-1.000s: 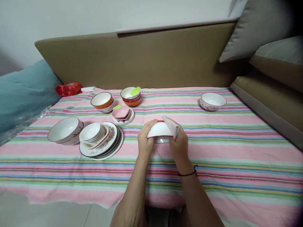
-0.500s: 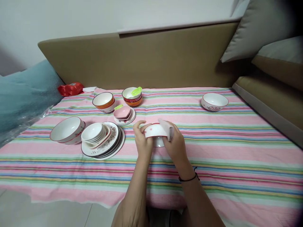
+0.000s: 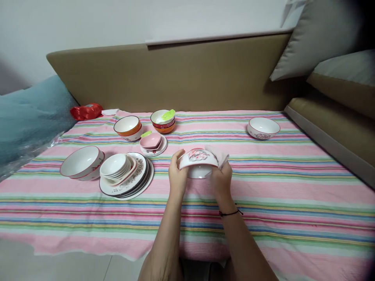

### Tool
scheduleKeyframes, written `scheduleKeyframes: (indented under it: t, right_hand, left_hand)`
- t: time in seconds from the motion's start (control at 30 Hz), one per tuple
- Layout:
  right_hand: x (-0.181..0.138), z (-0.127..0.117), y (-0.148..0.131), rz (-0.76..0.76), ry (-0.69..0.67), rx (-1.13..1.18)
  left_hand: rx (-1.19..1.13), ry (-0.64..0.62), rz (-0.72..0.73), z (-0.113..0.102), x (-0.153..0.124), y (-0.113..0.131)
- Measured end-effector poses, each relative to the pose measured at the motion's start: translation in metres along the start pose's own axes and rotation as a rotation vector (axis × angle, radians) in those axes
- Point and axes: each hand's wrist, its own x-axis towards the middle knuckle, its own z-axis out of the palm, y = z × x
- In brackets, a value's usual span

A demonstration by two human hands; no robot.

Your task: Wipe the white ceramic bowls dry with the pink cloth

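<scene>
A white bowl [image 3: 198, 160] with a red rim and a red flower pattern is held just above the striped cloth, between both my hands. My left hand [image 3: 177, 175] grips its left edge with the fingers curled over the rim. My right hand [image 3: 222, 180] presses a small pale cloth [image 3: 219, 157] against the bowl's right side. Left of my hands sits a stack of plates [image 3: 137, 180] with small white dishes [image 3: 115, 165] on top.
A large white bowl [image 3: 81, 162], an orange bowl [image 3: 127, 126], a pink dish on saucers [image 3: 150, 141] and stacked bowls with a green spoon [image 3: 163, 118] stand at the left. One white bowl [image 3: 263, 128] sits far right. A brown padded wall [image 3: 175, 74] backs the striped tablecloth [image 3: 293, 187].
The bowl has been turned in my hands so that its red flower pattern now faces me. My right hand and the cloth shifted round its right side.
</scene>
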Motion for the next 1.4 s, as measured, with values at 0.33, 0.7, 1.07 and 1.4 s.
scheduleKeyframes:
  t: [0.33, 0.7, 1.07, 1.4]
  right_hand:
    - [-0.002, 0.007, -0.003, 0.106, -0.008, 0.011]
    - [0.000, 0.013, 0.008, 0.219, 0.053, 0.225]
    - [-0.012, 0.013, -0.006, 0.244, -0.029, 0.133]
    - [-0.015, 0.019, 0.000, 0.250, -0.036, 0.220]
  left_hand:
    - [-0.192, 0.215, 0.002, 0.005, -0.001, -0.003]
    - [-0.074, 0.069, -0.017, -0.003, 0.004, 0.004]
    - [-0.369, 0.326, -0.184, 0.002, 0.005, -0.003]
    - [-0.291, 0.185, -0.247, -0.002, 0.009, 0.002]
